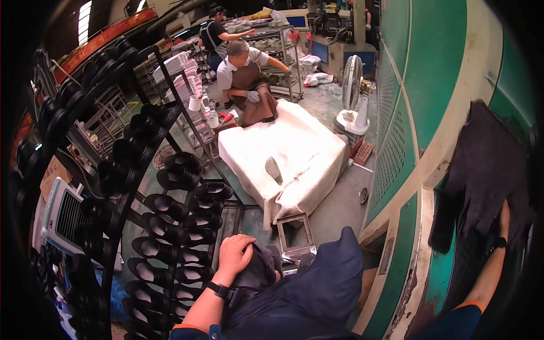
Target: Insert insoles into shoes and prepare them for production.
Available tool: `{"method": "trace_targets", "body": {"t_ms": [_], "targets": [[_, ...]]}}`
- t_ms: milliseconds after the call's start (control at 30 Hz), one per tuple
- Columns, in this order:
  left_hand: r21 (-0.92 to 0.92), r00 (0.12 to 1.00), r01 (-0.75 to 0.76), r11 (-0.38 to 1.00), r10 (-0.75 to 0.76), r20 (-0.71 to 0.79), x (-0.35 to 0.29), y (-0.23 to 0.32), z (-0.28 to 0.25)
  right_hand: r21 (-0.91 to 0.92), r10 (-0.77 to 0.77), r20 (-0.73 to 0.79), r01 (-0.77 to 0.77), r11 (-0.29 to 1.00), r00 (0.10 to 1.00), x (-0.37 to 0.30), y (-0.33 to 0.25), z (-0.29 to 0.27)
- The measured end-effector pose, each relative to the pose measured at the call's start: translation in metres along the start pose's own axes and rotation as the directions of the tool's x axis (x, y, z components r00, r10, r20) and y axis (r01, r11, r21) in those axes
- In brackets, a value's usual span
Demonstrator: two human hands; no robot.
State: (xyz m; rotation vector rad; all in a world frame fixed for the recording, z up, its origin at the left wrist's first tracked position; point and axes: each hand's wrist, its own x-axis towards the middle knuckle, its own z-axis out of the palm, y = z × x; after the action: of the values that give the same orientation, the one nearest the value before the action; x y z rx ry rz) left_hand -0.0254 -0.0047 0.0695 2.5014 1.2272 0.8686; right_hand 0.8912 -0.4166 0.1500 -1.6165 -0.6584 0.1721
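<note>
My left hand (235, 253) rests on my knee, its fingers lying along the dark trousers and holding nothing. At the far right, my right hand (504, 214) reaches to a dark, ragged-edged cloth (481, 153) hanging against the green machine. The fingers are hidden in the cloth's shadow, so their grip does not show. Close by that hand, a black flat rounded object (442, 221) sits on the machine's edge. In front of me, a pale cloth (249, 153) covers a block-shaped table. On it lies a single grey shoe sole or insole (273, 170).
A rack of black shoes (164, 226) stands close on my left. The green machine cabinet (419, 73) walls the right side. A metal frame (294, 233) stands before my knees. Beyond the table are a seated person (246, 85), another person (214, 37) and a white fan (352, 93).
</note>
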Motion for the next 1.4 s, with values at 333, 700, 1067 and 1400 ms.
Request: {"method": "trace_targets", "body": {"t_ms": [333, 700, 1067, 1400], "targets": [[-0.101, 0.997, -0.017, 0.995, 0.009, -0.072, -0.004, -0.001, 0.005, -0.697, -0.102, 0.192, 0.209, 0.686, 0.976, 0.015, -0.017, -0.095], [-0.144, 0.993, -0.007, 0.990, -0.010, -0.118, -0.014, -0.011, -0.016, -0.954, -0.074, 0.288, 0.293, 0.063, 0.955, -0.197, -0.191, 0.104], [-0.307, 0.996, 0.089, 0.948, -0.095, -0.005, -0.039, -0.030, -0.040, -0.919, -0.099, 0.308, 0.268, -0.290, 0.946, -0.329, -0.255, 0.202], [-0.841, 0.966, 0.122, 0.527, 0.132, 0.223, -0.001, 0.009, -0.056, -0.860, -0.385, -0.060, 0.148, 0.489, 0.921, -0.351, -0.292, 0.149]]}}
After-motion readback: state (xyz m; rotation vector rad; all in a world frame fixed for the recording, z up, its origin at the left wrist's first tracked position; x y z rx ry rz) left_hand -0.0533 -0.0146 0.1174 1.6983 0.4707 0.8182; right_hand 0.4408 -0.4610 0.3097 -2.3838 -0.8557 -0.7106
